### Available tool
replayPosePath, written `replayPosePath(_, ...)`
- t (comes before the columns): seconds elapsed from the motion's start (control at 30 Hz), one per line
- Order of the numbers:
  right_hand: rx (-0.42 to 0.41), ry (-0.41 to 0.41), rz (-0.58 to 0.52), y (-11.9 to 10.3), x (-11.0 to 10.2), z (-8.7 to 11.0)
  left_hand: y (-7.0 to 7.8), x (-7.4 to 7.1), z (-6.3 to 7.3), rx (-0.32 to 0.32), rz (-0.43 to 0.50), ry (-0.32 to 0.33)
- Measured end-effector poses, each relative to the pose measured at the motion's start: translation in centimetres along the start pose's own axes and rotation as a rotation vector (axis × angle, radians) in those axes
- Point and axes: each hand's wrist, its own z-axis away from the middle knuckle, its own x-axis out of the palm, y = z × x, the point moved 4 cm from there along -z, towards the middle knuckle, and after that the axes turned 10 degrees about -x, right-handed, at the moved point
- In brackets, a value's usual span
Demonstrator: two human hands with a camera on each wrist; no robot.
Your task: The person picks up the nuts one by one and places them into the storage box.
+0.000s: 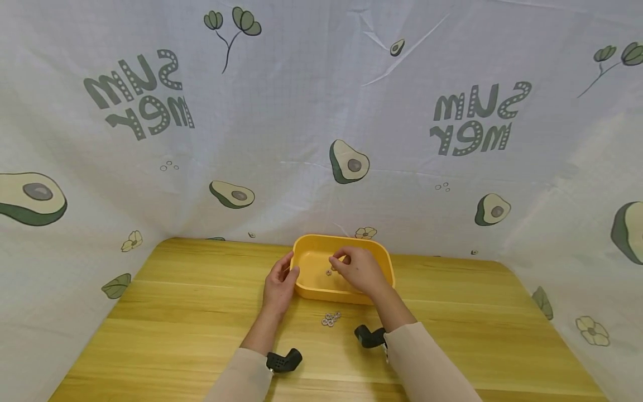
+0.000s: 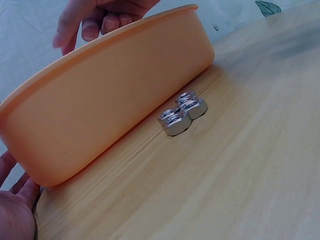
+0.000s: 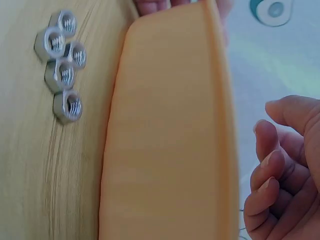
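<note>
My left hand rests against the left end of a yellow plastic tray, its fingers extended along the outer wall and its thumb near the rim. Over the inside of the tray is my right hand, fingers bent loosely. The right wrist view shows a gap between thumb and index finger, with nothing held there. A small metal nut lies on the tray floor just below those fingertips. In front of the tray, several shiny hex nuts sit in a tight cluster on the table.
The wooden table meets a white cloth printed with avocados at its back and sides. The tray stands near the table's back edge. Black wrist cameras on both forearms hang low over the table.
</note>
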Motion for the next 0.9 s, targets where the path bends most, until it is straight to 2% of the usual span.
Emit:
replayPosePath(0.3, -0.024, 0.055, -0.066, -0.8, -0.7, 2.5, 0.0, -0.1, 0.2, -0.006, 0.001, -0.005)
replayPosePath(0.9, 0.041, 0.080, -0.146, -1.3, -0.3, 6.8, 0.2, 0.0, 0.3, -0.009, 0.001, -0.006)
